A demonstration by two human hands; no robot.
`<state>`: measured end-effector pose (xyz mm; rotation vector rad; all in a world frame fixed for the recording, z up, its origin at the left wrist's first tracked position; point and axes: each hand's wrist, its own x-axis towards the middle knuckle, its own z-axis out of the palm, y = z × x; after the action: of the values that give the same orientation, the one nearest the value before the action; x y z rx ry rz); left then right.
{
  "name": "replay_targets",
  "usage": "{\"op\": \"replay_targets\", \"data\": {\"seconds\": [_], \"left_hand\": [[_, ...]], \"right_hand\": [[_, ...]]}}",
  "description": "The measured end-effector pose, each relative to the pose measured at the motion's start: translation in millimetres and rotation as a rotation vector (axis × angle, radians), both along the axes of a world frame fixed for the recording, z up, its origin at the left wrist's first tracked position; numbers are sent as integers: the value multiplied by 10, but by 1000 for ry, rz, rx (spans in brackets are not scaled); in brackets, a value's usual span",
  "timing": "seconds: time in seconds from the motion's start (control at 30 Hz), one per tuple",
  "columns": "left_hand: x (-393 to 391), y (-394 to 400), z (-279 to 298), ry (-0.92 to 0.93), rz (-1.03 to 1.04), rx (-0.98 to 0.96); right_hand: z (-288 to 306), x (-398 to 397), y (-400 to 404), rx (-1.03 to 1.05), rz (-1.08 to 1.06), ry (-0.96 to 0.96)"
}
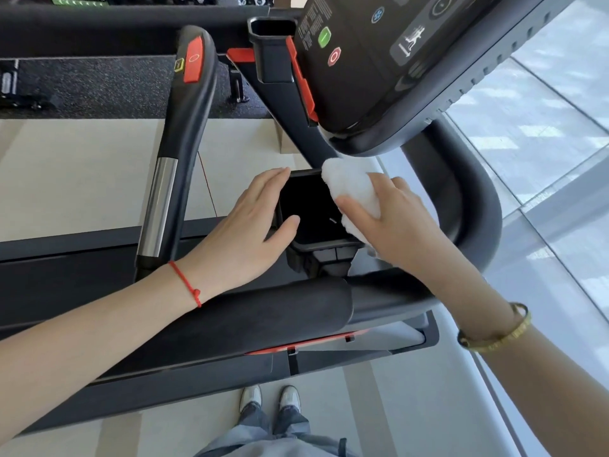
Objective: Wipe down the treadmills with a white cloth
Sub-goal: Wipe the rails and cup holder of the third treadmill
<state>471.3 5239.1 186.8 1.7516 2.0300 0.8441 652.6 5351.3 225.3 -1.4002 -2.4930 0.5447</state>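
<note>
On the treadmill (461,199), right hand (395,225) fingers clamp the white cloth (354,189); left hand (250,222) fingers spread.

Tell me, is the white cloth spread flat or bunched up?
Bunched up. The white cloth bulges in a thick wad under the right hand at the cup holder rim.

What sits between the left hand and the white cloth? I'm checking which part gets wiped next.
In the head view, the open black cup holder lies between the left hand and the white cloth, which the right hand holds.

Sneakers (269,398), red bracelet (185,284), bangle (494,338).
</note>
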Motion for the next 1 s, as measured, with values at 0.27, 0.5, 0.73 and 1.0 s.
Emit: {"op": "replay_targets", "data": {"seconds": [0.27, 0.5, 0.73, 1.0], "left_hand": [[5, -23, 38, -12, 11, 3], [7, -21, 10, 7, 22, 12], [12, -24, 23, -21, 23, 3], [43, -42, 28, -100, 76, -44]], "right_hand": [[40, 62, 55, -18, 109, -60], [185, -160, 272, -108, 103, -55], [64, 36, 173, -78, 132, -34], [203, -288, 359, 128, 318, -230]]}}
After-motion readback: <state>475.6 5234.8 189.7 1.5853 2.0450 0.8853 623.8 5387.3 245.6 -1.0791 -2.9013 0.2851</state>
